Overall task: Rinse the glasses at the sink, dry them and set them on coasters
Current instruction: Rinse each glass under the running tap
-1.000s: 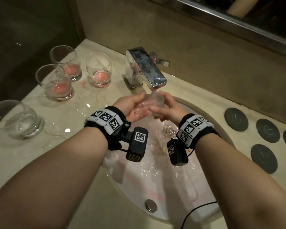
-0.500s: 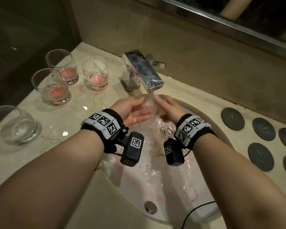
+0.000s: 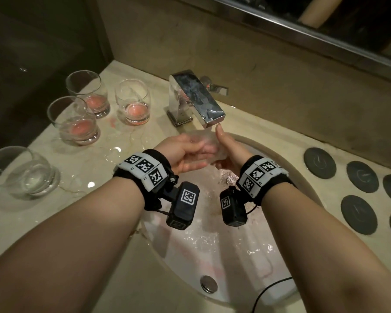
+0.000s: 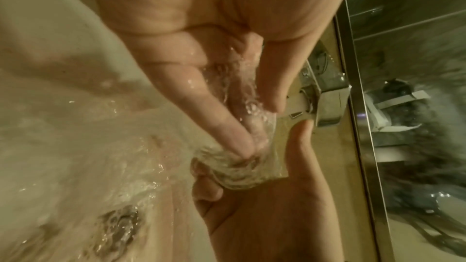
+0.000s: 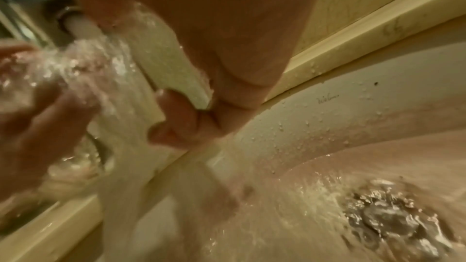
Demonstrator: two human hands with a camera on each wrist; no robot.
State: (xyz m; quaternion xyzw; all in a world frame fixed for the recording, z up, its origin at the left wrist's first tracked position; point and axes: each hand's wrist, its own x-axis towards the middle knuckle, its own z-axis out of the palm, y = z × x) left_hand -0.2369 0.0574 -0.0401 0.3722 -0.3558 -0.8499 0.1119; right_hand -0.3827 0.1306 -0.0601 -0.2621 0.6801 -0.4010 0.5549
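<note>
A clear glass is held under running water from the chrome faucet, over the white sink. My left hand pinches its wall: the fingers reach inside the glass and the thumb lies outside. My right hand cups the base from the right, fingers curled beneath and thumb pointing up by the spout. In the right wrist view water streams over the glass and down my right hand. Several dark round coasters lie on the counter to the right.
Three glasses with pink residue stand on the wet counter left of the faucet. A clear glass with some water stands nearer, at the left edge. A black cable hangs over the sink's front rim. A wall rises behind.
Both hands stay under the tap with the glass. My right thumb has lifted to point up by the spout, and my left fingers have shifted on the glass.
</note>
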